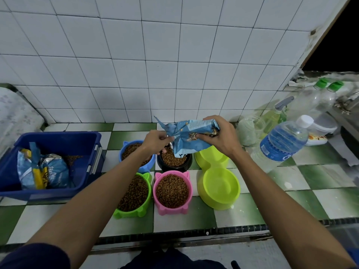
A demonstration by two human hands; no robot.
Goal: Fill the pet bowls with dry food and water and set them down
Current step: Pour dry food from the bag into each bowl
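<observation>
Kibble bag (191,135) at frame centre, both hands pinching it: left hand (156,141) corner, right hand (220,135) body. Tilted over black bowl (174,159). Risk: overpour scatters kibble onto worktop (272,200).

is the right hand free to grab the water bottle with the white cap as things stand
Probably not yet: the right hand grips the food bag over the black bowl. The water bottle stands close on its right, nothing between.

Bare forearms, dark navy short sleeve (35,255), seemingly dark trousers (171,259)

Four filled bowls (172,191) left of double bowl (218,183).
</observation>
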